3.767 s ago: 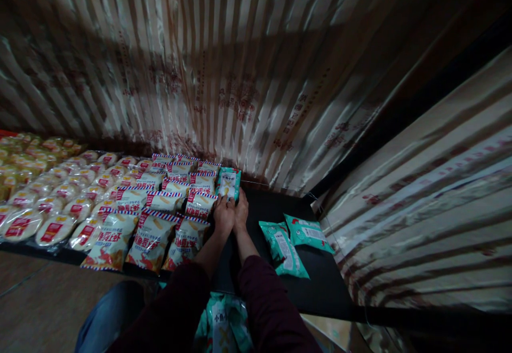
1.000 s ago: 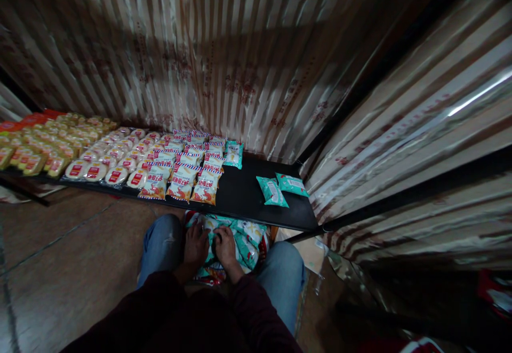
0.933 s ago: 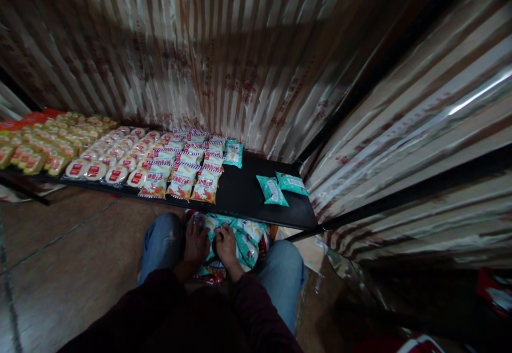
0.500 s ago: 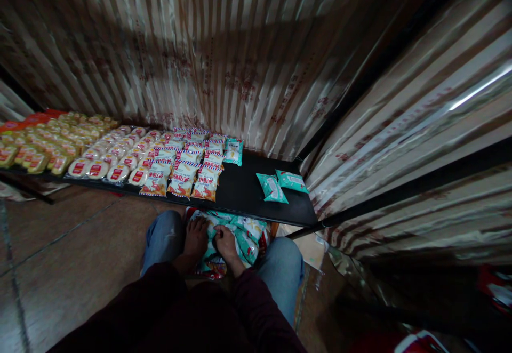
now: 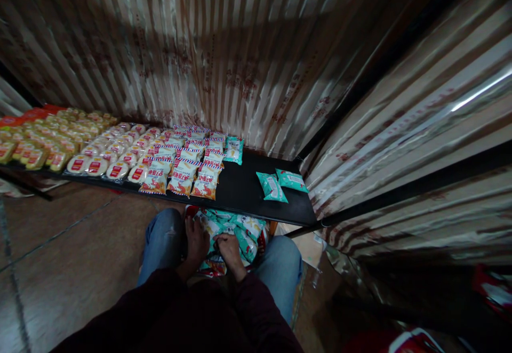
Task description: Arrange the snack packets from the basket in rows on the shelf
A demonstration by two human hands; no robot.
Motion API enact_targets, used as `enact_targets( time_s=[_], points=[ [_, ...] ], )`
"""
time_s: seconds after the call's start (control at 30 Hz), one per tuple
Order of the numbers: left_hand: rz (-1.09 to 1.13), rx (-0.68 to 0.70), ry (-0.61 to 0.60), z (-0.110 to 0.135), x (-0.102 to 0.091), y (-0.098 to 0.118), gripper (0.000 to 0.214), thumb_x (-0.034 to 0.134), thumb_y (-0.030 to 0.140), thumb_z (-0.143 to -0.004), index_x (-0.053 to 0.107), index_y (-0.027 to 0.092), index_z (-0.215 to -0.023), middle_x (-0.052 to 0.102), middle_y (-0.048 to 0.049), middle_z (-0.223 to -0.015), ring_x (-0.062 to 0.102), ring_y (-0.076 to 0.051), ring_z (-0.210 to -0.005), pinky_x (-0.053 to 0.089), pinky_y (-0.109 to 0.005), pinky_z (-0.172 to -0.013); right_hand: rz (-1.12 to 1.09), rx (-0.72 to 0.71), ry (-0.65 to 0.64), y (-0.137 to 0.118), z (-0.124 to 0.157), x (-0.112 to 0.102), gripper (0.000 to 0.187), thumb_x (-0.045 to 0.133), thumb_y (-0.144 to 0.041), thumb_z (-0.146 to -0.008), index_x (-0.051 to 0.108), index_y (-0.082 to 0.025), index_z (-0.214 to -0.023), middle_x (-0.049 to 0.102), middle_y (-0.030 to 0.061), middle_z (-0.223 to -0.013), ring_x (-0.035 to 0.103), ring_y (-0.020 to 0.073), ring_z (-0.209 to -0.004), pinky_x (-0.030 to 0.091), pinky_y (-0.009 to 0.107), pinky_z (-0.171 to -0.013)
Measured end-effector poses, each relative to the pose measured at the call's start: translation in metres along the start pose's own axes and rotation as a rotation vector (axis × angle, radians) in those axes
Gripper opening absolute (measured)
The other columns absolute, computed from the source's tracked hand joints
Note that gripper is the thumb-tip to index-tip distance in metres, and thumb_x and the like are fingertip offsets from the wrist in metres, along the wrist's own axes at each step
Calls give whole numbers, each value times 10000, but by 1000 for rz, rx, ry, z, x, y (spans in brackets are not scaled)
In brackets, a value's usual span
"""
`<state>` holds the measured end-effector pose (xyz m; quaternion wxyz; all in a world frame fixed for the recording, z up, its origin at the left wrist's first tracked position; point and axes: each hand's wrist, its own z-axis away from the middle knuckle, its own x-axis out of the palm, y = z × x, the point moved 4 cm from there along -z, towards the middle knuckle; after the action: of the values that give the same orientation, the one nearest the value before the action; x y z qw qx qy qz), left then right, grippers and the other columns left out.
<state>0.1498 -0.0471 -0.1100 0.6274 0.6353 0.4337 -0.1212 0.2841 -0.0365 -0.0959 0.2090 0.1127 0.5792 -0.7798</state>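
Between my knees is a red-edged bag or box (image 5: 263, 240) filled with turquoise-and-white snack packets (image 5: 247, 243). My left hand (image 5: 196, 240) lies over its left side, fingers stretched forward and slightly apart. Close by on the right, my right hand (image 5: 230, 250) has its fingers curled in against a turquoise snack packet in the pile; the fingertips are partly hidden. On the black shelf (image 5: 240, 193) just ahead, two turquoise packets (image 5: 272, 187) lie at the right. Another turquoise packet (image 5: 234, 150) sits at the back, beside the rows of orange-and-white snack bags (image 5: 184, 174).
Round white packaged cakes (image 5: 118, 169) and yellow wrapped packs (image 5: 52, 139) fill the shelf's left part. A striped curtain (image 5: 240, 65) hangs behind. Black metal bars (image 5: 400, 187) run along the right side. A cardboard piece (image 5: 310, 246) lies on the floor by my right knee.
My left hand has shifted slightly, its fingers now nearer the left edge of the bag or box. My right hand has moved a little, its fingers still curled. The shelf packets stay where they were.
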Motion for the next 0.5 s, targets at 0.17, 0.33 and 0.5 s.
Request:
enact_targets(
  time_s=[0.17,0.33,0.5],
  points=[
    [-58,-17,-125,-6,9,4,485,501,137,-713,516,123,-1197,427,-196,-1377,275,-372,-1346,325,-586,-1024,32,16,-163,-6,-1,-8,260,452,-117,-583,695,-197,-538,638,-12,-486,587,141,-476,429,215,-495],
    [-22,200,-140,1,11,-2,533,497,147,-736,456,121,-1267,380,-174,-1414,258,-329,-1365,316,-524,-1065,65,-45,-31,-20,-17,-24,314,420,-163,-719,728,-207,-767,727,20,-828,657,177,-822,475,272,-766],
    [-69,126,-93,5,8,-7,571,559,196,-719,441,113,-1272,280,-192,-1462,174,-386,-1381,310,-567,-1048,129,-58,98,-18,-24,-13,339,452,-251,-813,668,-194,-1069,679,73,-1109,612,194,-1050,417,310,-939]
  ],
)
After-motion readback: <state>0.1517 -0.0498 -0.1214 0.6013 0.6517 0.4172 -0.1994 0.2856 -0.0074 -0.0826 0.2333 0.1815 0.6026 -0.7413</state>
